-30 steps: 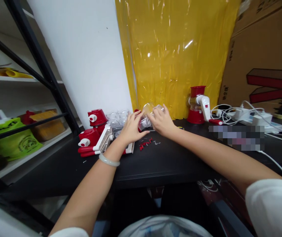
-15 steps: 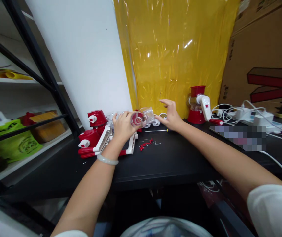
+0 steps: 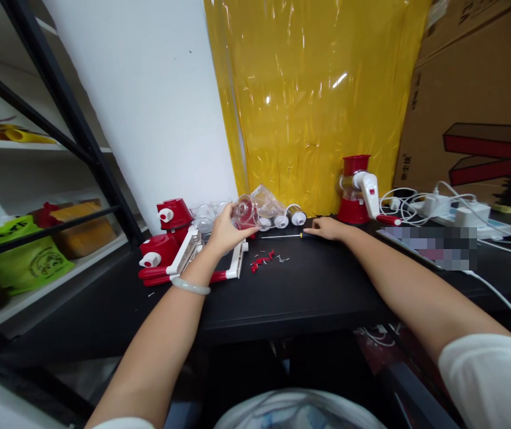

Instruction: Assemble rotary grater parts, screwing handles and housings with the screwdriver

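Observation:
My left hand (image 3: 227, 229) is closed round a clear plastic grater housing (image 3: 243, 208), its round opening turned toward me. Lying on the table, the screwdriver (image 3: 282, 237) has a thin metal shaft pointing left and a yellow collar. My right hand (image 3: 326, 229) is low over its dark handle end, fingers curled down on it; the handle is mostly hidden. Between the hands are metal grater drums with white ends (image 3: 298, 215) and a clear plastic bag (image 3: 267, 201). Small red parts (image 3: 262, 261) and loose screws (image 3: 283, 258) lie nearer to me.
Red grater bases (image 3: 159, 250) and white crank handles (image 3: 187, 253) crowd the left. An assembled red-and-white rotary grater (image 3: 356, 190) stands at the back right. Further right are a tablet (image 3: 429, 247), white cables and a power strip (image 3: 499, 225). A black shelf frame (image 3: 54, 89) borders the left.
My right hand has come down from beside the clear housing to the screwdriver's handle end. My left hand has tilted the housing and shifted slightly left with it.

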`<action>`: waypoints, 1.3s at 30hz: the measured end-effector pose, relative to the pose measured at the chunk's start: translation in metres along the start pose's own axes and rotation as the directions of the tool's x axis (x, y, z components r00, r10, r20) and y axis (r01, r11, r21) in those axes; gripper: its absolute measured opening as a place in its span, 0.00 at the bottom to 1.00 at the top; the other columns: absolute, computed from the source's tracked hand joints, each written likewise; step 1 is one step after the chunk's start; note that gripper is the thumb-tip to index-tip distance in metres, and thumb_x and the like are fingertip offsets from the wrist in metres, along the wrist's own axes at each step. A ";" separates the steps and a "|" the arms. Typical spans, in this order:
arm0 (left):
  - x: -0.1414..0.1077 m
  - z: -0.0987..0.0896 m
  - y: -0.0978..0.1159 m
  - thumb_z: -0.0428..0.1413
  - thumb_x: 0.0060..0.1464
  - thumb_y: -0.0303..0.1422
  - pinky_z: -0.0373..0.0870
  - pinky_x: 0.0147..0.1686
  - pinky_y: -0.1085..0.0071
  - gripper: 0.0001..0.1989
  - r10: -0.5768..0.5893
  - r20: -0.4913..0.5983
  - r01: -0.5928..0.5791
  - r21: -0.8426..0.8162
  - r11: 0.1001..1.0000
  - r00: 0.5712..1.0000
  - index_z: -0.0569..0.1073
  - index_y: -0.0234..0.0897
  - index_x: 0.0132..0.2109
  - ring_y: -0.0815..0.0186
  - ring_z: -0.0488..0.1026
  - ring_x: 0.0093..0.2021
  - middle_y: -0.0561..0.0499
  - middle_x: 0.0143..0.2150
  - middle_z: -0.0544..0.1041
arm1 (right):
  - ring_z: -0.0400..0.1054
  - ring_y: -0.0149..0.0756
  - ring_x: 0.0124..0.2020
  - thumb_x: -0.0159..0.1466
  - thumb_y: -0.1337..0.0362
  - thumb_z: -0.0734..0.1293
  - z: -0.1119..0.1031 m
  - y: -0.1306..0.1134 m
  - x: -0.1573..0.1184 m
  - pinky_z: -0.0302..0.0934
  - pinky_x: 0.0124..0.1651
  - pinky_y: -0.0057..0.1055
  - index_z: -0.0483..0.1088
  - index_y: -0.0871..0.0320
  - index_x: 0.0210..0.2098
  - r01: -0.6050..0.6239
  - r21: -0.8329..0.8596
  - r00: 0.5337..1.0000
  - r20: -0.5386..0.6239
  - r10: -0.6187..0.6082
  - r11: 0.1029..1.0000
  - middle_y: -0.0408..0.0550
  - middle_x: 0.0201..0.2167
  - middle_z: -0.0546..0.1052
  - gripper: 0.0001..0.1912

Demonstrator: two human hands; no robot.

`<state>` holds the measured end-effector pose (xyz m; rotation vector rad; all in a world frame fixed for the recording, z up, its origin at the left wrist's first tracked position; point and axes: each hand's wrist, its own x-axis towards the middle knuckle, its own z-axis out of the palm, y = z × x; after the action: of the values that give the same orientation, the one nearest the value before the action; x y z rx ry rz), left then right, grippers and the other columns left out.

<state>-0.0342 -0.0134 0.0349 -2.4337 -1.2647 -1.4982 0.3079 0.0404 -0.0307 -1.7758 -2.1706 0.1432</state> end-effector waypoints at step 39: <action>-0.001 -0.008 -0.014 0.67 0.37 0.50 0.69 0.54 0.52 0.40 0.011 0.176 -0.031 0.114 0.993 0.984 0.71 0.35 0.57 0.47 0.73 0.55 0.38 0.55 0.75 | 0.55 0.19 0.12 0.53 0.55 0.76 -0.043 0.025 -0.014 0.45 0.12 0.14 0.54 0.55 0.27 0.301 0.953 0.784 -0.264 0.562 0.028 0.33 0.17 0.61 0.25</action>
<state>-0.0491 -0.0070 0.0332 -2.5399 -1.3092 -1.1903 0.3472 0.0265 0.0002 -0.8251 -0.7422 0.8240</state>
